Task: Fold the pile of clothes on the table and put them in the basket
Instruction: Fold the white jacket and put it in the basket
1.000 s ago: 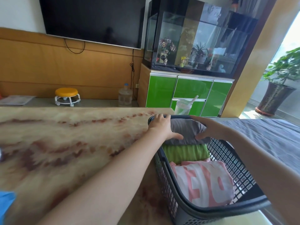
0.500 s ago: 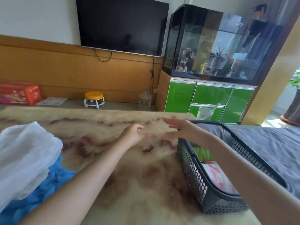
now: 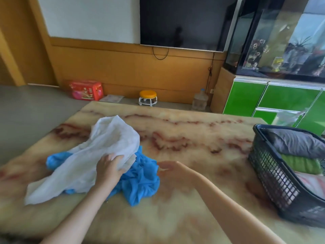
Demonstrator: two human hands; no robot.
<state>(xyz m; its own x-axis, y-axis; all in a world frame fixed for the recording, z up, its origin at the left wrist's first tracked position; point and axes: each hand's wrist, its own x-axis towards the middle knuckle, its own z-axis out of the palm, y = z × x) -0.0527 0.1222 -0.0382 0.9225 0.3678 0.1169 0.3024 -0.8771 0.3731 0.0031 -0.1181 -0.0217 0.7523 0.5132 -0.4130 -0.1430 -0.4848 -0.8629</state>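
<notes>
- White cloth (image 3: 105,147) lies crumpled at the left of the table (image 3: 193,143), draped over a blue garment (image 3: 140,180). These two look like all that remains of the pile, and both are unfolded.
- Left hand (image 3: 110,167) now has hold of the white cloth, its fingers curled over the near edge and pinching a fold. Half a second ago it was in the air over bare table, holding nothing, and a second ago it was down in the basket.
- Right hand (image 3: 173,170) hangs just right of the blue garment, apparently not touching it. Its fingers are loosely spread and hold nothing (it is blurred, so the fingertips are hard to read). It too has come across from the basket.
- Dark mesh basket (image 3: 270,175) stands at the right end of the table, well apart from both hands. Three folded pieces lie in it in a row: a grey one (image 3: 299,143) farthest, a green one (image 3: 302,163) in the middle, and a pink-and-white one (image 3: 314,184) nearest.
- As I read it, the grey piece is stowed and a new round is starting with the white cloth. It likely needs lifting clear of the blue garment and spreading flat before any fold, so two garments are left to do.
</notes>
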